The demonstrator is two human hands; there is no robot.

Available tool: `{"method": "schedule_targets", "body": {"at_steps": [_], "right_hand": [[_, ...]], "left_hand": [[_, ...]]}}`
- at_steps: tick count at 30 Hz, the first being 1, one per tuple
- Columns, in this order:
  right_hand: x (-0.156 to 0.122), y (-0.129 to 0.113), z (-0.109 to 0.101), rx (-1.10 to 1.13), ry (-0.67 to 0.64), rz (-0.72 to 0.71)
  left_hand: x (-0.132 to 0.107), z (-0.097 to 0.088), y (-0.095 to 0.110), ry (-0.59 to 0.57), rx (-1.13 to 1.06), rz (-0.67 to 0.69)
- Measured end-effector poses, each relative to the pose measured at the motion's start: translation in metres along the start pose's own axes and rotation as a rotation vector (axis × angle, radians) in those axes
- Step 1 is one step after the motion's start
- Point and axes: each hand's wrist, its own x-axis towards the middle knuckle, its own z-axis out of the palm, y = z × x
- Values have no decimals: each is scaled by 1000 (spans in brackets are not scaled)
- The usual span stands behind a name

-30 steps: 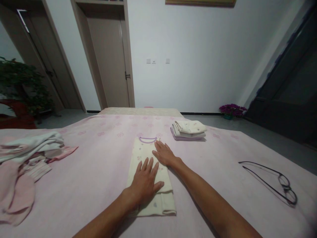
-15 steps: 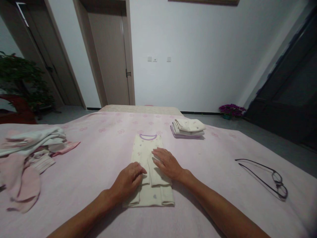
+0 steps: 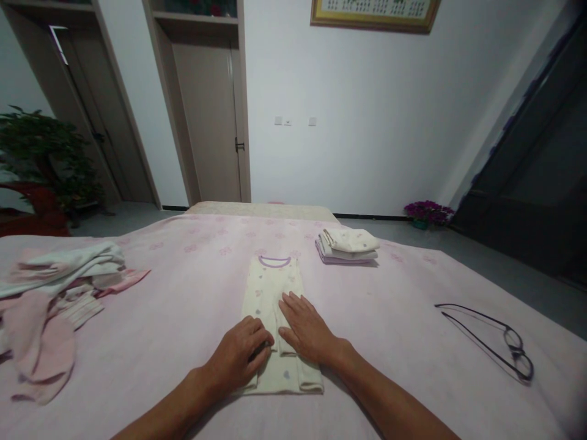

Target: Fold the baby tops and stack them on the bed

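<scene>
A cream long-sleeved shirt (image 3: 270,287) with small heart prints and a purple neckline lies face up in a narrow strip, its sleeves folded in over the body. On its lower left part rests my left hand (image 3: 241,351), fingers curled and thumb close to the index finger at a sleeve's end; the fingertips are partly hidden. My right hand (image 3: 307,327) is spread flat on the other sleeve, pressing against the cloth. Beyond it, to the right, sits a stack of folded clothes (image 3: 348,244), cream on top and purple at the bottom.
A pink flowered sheet (image 3: 183,318) covers the surface. Rumpled pink and white clothes (image 3: 55,305) are heaped at the left. Black-framed glasses (image 3: 513,351) lie on the right. Behind stand a door (image 3: 208,116), a green plant (image 3: 41,146) and purple flowers (image 3: 428,212).
My right hand has slid a little toward me and flattened along the sleeve. My left hand's fingers are more curled near the sleeve's end. The view has tilted slightly upward.
</scene>
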Motion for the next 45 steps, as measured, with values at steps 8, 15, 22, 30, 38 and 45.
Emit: {"method": "schedule_targets", "body": {"at_steps": [8,15,22,30,38,45], "right_hand": [[1,10,10,61,123,-25],[4,25,22,196,344,-97],[4,31,28,205,449,-49],[1,20,17,17,221,2],[2,19,19,0,201,17],[1,15,12,17,176,33]], "left_hand": [[1,0,-3,-5,-42,2],[3,-1,-4,-6,-84,-74],[5,-1,-16,88,-191,-129],[9,-8,-51,270,-32,-173],[66,3,-111,96,212,-216],[89,13,-132,-143,277,-369]]}}
